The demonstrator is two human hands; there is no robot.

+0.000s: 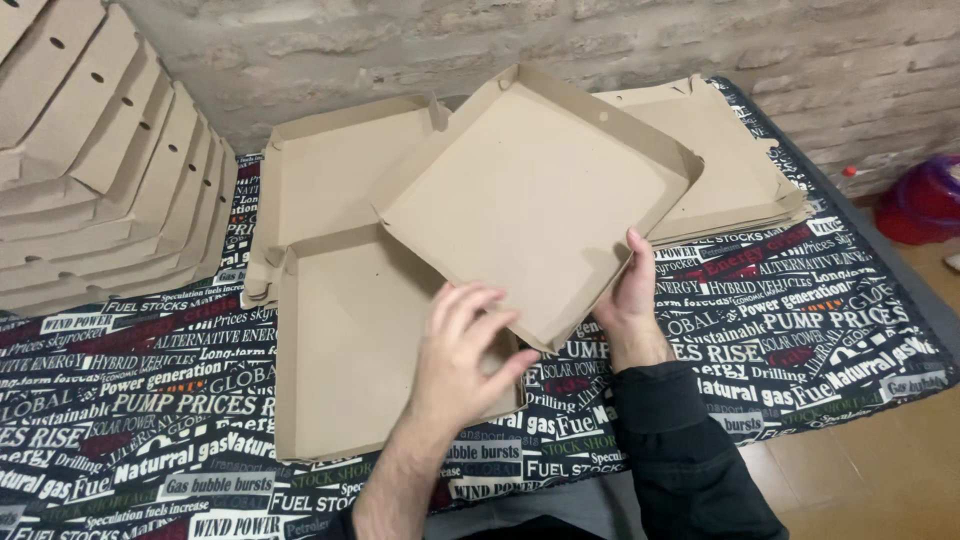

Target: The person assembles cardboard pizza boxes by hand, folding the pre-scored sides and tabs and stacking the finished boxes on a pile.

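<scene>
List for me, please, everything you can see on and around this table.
Held tray: one, brown cardboard, tilted, above the table's middle.
Flat trays: two, brown, lying left of the middle, one behind the other.
Flat blanks: a small pile, brown, far right of the table.
Folded boxes: a leaning stack, brown with holes, far left.
Tablecloth: one, black with printed lettering, covering the table.
Brick wall: pale, behind the table.
Plastic thing: red and purple, on the floor at right.
Left hand: bare, at the held tray's near corner.
Right hand: dark sleeve, gripping the held tray's near right edge.
</scene>
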